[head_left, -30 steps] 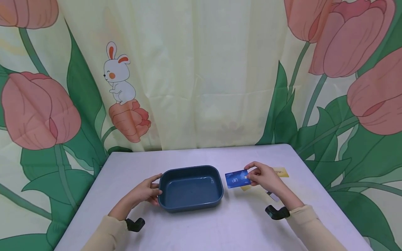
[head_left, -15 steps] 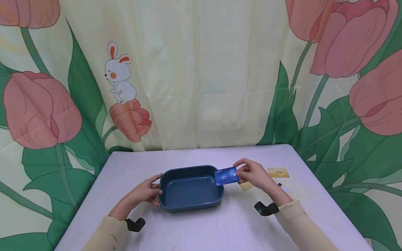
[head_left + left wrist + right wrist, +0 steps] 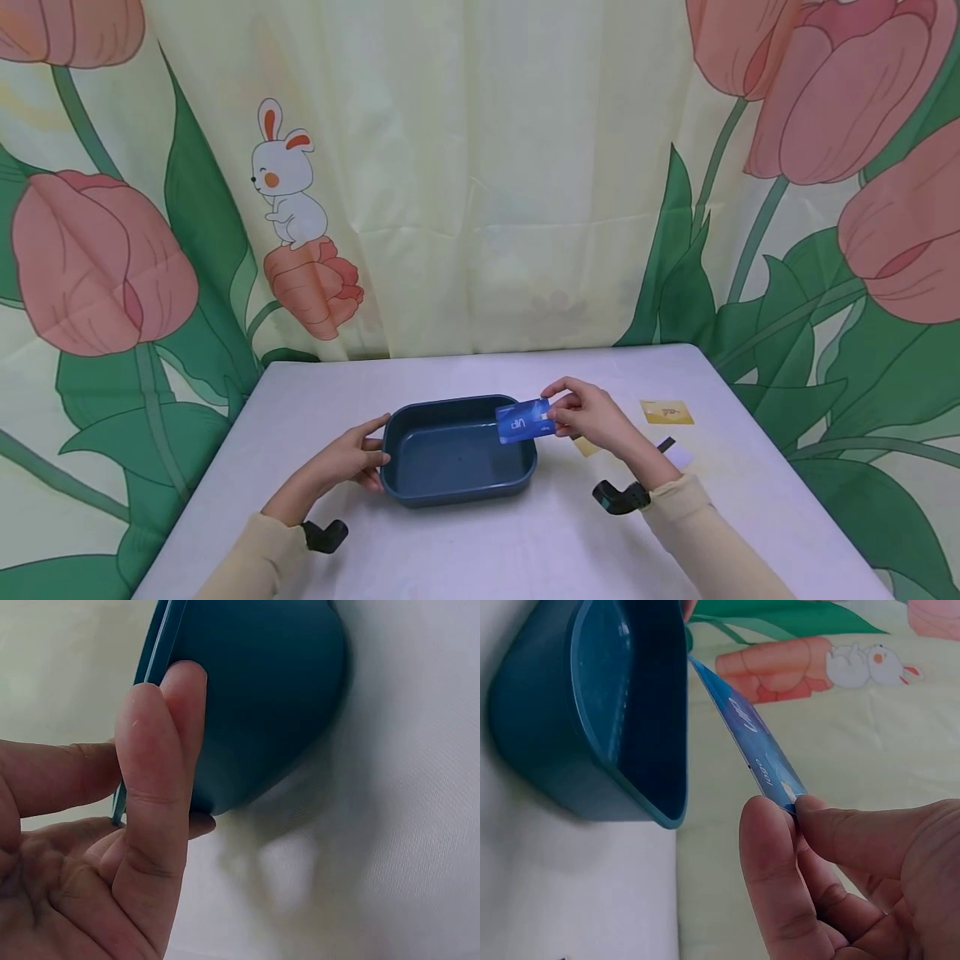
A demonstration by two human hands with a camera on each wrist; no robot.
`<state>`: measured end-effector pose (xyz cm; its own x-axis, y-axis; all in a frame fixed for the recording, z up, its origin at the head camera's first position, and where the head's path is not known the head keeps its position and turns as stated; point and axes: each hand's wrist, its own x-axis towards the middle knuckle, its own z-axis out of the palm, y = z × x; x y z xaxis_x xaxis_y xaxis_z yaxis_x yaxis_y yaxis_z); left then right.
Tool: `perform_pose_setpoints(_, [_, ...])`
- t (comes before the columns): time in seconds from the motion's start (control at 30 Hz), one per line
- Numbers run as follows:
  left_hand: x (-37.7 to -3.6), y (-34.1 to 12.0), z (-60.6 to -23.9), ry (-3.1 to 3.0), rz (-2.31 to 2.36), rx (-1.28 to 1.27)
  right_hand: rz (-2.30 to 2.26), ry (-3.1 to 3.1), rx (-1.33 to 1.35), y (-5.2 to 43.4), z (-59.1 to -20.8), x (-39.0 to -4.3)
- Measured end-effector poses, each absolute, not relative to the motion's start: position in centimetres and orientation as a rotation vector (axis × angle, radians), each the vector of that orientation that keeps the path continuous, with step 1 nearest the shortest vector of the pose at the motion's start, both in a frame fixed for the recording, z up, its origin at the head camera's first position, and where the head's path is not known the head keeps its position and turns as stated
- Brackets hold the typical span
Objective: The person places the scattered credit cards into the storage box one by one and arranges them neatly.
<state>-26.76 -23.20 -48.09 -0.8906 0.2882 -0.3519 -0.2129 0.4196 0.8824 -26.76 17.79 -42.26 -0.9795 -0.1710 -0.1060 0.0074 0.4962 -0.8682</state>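
A blue VIP card (image 3: 522,421) is pinched at one end between the thumb and fingers of my right hand (image 3: 588,414). In the head view its free end overlaps the right side of a dark blue rectangular tray (image 3: 450,498). The right wrist view has the card (image 3: 748,739) above the tray's rim (image 3: 676,817), tilted. My left hand (image 3: 352,454) grips the tray's left end, thumb at the rim. In the left wrist view its fingers (image 3: 150,780) lie against the outside of the tray wall (image 3: 255,697). The inside of the tray shows no items.
A gold card (image 3: 667,412) lies on the white table (image 3: 465,558) at right. Nearer is a pale card with a dark stripe (image 3: 678,454). Another yellow card (image 3: 585,446) is partly hidden by my right hand. A printed curtain (image 3: 510,183) hangs behind.
My right hand has carried the blue card leftward, from beside the tray to over its right side. More of the cards on the table shows. The left hand stays at the tray.
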Motion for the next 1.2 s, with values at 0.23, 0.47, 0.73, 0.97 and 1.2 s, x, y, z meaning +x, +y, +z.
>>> perform_pose_setpoints(0.23, [-26.8,-23.2,-48.2,2.22,1.486,0.037,-1.519,2.534,-0.158,17.0,-42.4,-27.0])
perform_pose_setpoints(0.47, [-26.6,-23.6,-48.3,2.205,1.502,0.05,-1.597,2.474,-0.195,16.0,-42.5,-27.1])
perform_pose_setpoints(0.73, [-26.5,-23.4,-48.7,2.266,1.526,0.024,-1.668,2.405,-0.208,15.0,-42.8,-27.1])
perform_pose_setpoints(0.97, [-26.3,-22.7,-48.7,2.437,1.51,0.014,-1.66,2.401,-0.188,14.5,-43.7,-27.1])
perform_pose_setpoints(1.2, [-26.1,-22.6,-48.6,2.501,1.495,0.052,-1.667,2.395,-0.208,13.9,-44.2,-27.0])
